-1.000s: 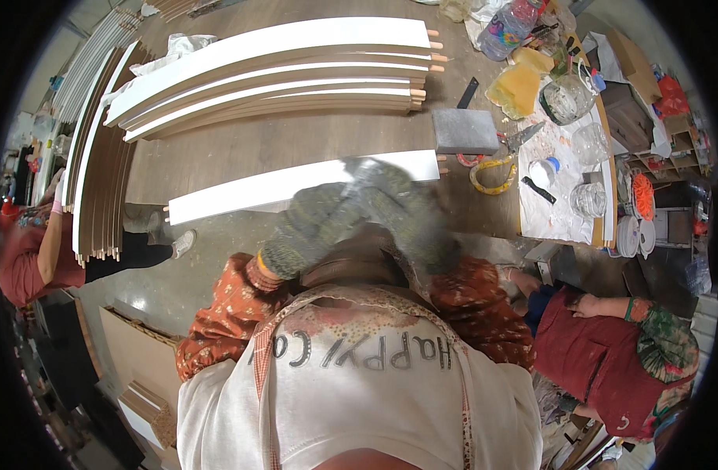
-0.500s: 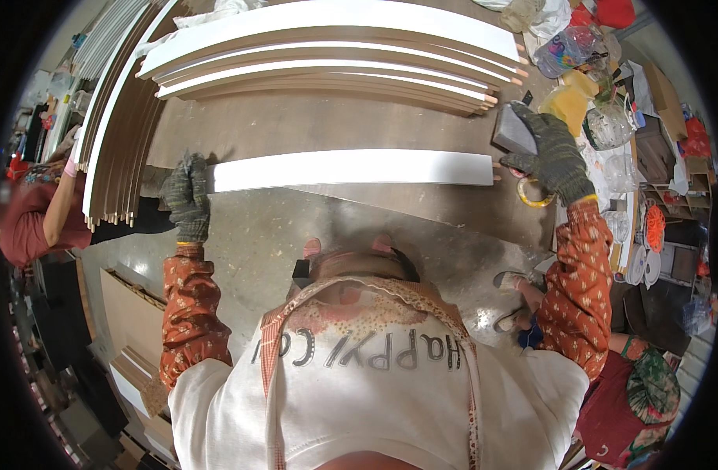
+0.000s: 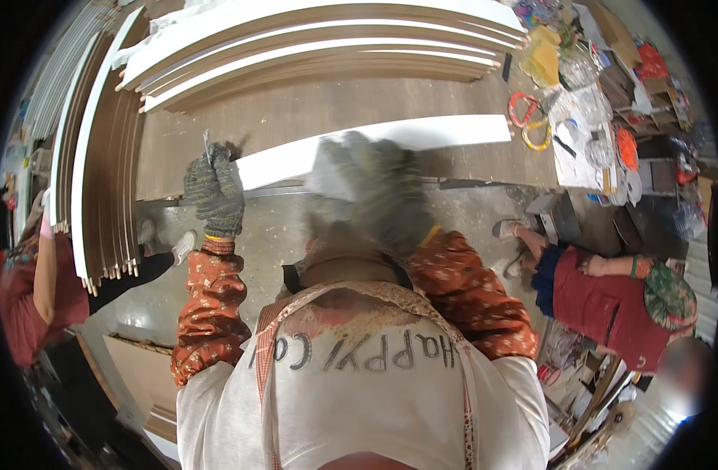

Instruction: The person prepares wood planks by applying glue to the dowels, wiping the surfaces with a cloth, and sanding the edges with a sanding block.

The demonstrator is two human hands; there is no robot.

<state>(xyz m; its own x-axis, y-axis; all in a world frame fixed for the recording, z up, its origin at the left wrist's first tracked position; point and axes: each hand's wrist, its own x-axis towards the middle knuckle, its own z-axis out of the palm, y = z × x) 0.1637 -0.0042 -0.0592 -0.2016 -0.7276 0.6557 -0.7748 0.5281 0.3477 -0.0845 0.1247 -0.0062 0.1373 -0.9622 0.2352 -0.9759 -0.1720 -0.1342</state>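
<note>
My left hand [image 3: 214,192], in a dark grey-green knit glove, is closed beside the left end of a long white board [image 3: 453,131]. A slender grey tool [image 3: 208,142] pokes up from its fingers; its kind is unclear. My right hand [image 3: 382,192], gloved alike and smeared by motion, is over the board's middle at its near edge. Under its fingers is a pale grey block [image 3: 333,178], blurred too. The board lies along the near edge of the brown worktable [image 3: 296,116], its white face up.
Stacked white-faced boards [image 3: 320,64] with dowel ends fill the table's far side; more boards [image 3: 108,172] stand at the left. Red [image 3: 523,109] and yellow [image 3: 536,135] rings lie at the right. One person [image 3: 42,274] is at the left, another [image 3: 594,301] at the right.
My right hand has moved left with the grey block, from the board's right end to its middle. My left hand has shifted slightly right, and the slender tool now shows above it.
</note>
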